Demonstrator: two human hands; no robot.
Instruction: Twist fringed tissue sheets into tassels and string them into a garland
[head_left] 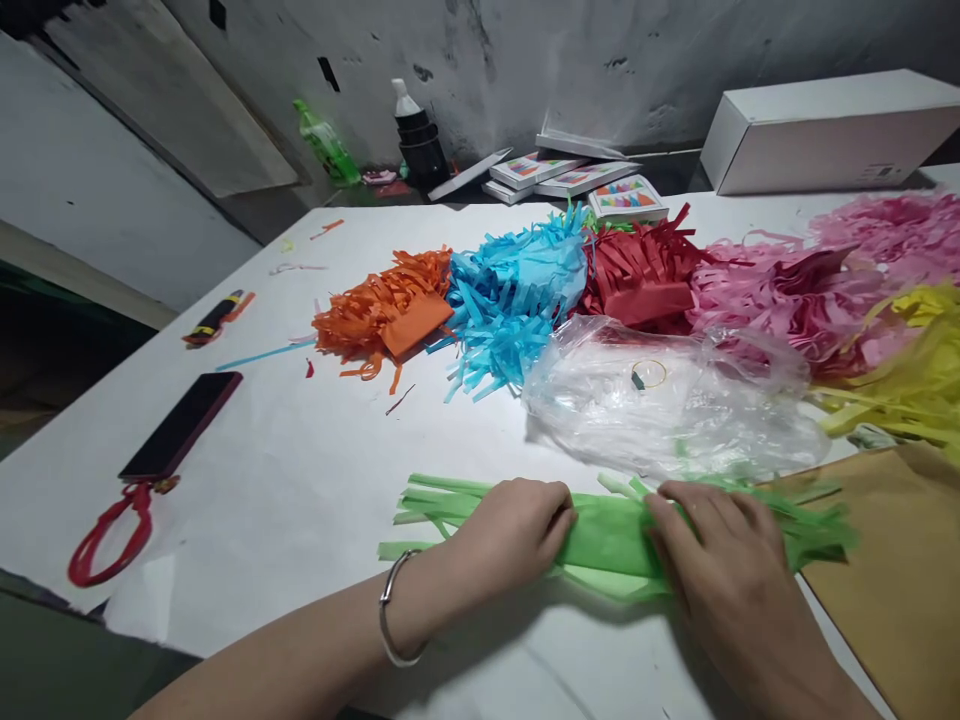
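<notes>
Green fringed tissue paper point(609, 535) lies across the white table near its front, with cut strips fanning out at both ends. My left hand point(517, 525), with a silver bangle on the wrist, has its fingers curled on the paper left of the middle. On the right part of the same paper, my right hand point(720, 550) is closed, its fingers bent over the strips. Between the two hands the paper is a flat, uncut band. The fingertips of both hands are partly hidden.
Orange point(390, 305), blue point(517, 290), red point(641, 275), pink point(787, 300) and yellow point(907, 370) fringed bundles lie behind a clear plastic bag point(675, 400). Brown paper point(892, 560) is at right, a phone point(182, 425) and cutter point(215, 318) at left. Boxes and bottles stand behind.
</notes>
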